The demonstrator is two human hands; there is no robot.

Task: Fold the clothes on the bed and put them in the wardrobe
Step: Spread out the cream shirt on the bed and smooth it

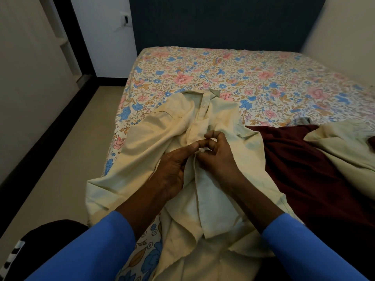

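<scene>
On floral bed (223, 74), cream shirt (154, 142), left hand (174, 171), right hand (217, 157) seemingly pinching it

No text, label, brand, number or sign can be read; none is made out on the cream shirt (154, 138), the floral bedsheet (243, 78) or the far-left wall switch (125, 19).

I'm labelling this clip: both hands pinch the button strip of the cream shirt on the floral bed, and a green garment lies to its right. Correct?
One slip: the head view shows the garment on the right is maroon, not green. The left hand and right hand do pinch the button strip of the cream shirt on the floral bed.
</scene>
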